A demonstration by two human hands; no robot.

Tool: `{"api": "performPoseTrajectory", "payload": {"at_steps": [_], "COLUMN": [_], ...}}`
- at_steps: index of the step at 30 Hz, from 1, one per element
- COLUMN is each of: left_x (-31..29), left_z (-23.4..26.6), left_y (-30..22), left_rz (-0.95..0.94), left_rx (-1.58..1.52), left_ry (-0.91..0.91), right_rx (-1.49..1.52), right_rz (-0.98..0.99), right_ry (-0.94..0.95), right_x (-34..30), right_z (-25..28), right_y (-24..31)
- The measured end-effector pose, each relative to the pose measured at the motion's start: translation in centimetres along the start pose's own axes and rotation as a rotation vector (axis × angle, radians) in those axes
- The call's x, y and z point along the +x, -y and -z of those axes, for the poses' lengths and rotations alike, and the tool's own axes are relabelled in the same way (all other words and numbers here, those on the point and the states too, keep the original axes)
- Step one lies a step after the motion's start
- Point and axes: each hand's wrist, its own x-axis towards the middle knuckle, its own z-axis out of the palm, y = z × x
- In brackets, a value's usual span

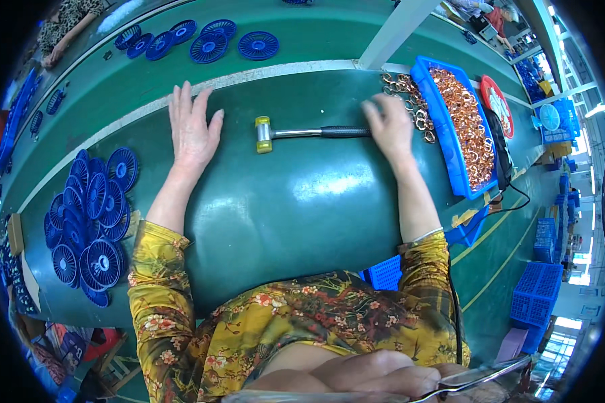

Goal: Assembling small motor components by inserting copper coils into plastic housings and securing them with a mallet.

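Observation:
My left hand [193, 129] lies flat on the green tabletop, fingers stretched and thumb apart, holding nothing. To its right lies a mallet [296, 133] with yellow faces on a metal head, a metal shaft and a black grip. My right hand [392, 129] is at the grip's end, which it partly covers. Its thumb and fingers are bent but apart, slightly blurred, and do not appear wrapped round the grip. Just beyond that hand are several loose copper-coloured rings [420, 119]. A blue tray [444, 138] at the right holds a heap of small copper-coloured parts [462, 114].
Blue slotted round plastic parts [87, 221] are piled at the left. More blue round parts [258, 45] lie on a green conveyor [316, 33] beyond the table's pale edge. A red round tray [496, 106] stands past the blue tray. A pale post [393, 33] rises nearby.

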Motion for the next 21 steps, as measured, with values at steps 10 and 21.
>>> {"api": "performPoseTrajectory", "payload": {"at_steps": [10,21], "left_x": [-7.2,-8.8], "left_z": [8.4,15.1], "left_y": [-1.8,7.2], "left_rz": [0.095,0.563], "left_rx": [0.188,0.538], "left_ry": [-0.009,0.174], "right_rx": [0.027,0.233], "right_rz": [-0.13,0.042], "right_ry": [0.152,0.445], "right_x": [-0.6,-7.8], "right_z": [2.0,3.4], "right_y": [-5.5,10.9]}}
